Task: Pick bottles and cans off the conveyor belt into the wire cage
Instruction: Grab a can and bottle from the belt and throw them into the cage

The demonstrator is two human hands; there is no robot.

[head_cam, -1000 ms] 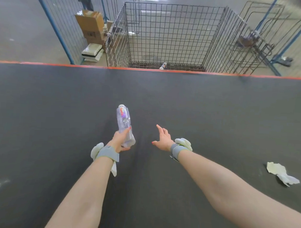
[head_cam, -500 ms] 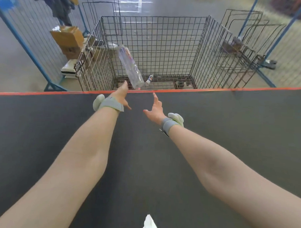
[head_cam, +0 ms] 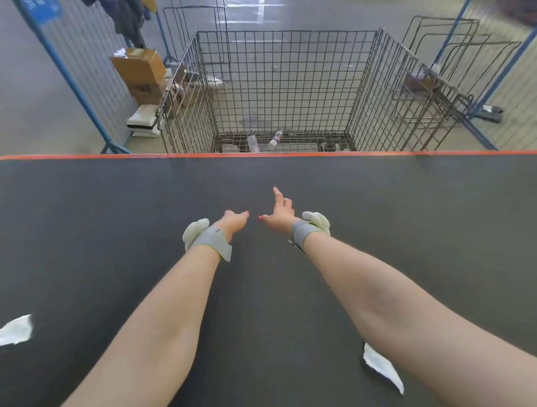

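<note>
Left hand [head_cam: 233, 222] and right hand [head_cam: 279, 217] hover over the conveyor belt [head_cam: 93, 215], fingers loose, holding nothing. A clear bottle [head_cam: 253, 143] and a labelled bottle [head_cam: 275, 139] lie ahead of both hands on the wire cage [head_cam: 365, 94] floor.

I saw grey concrete floor [head_cam: 28, 73] across the top, a blue-framed mesh fence [head_cam: 92, 63] upper left, a cardboard box [head_cam: 138, 66] beside it, and light glare [head_cam: 262, 8] top centre.
</note>
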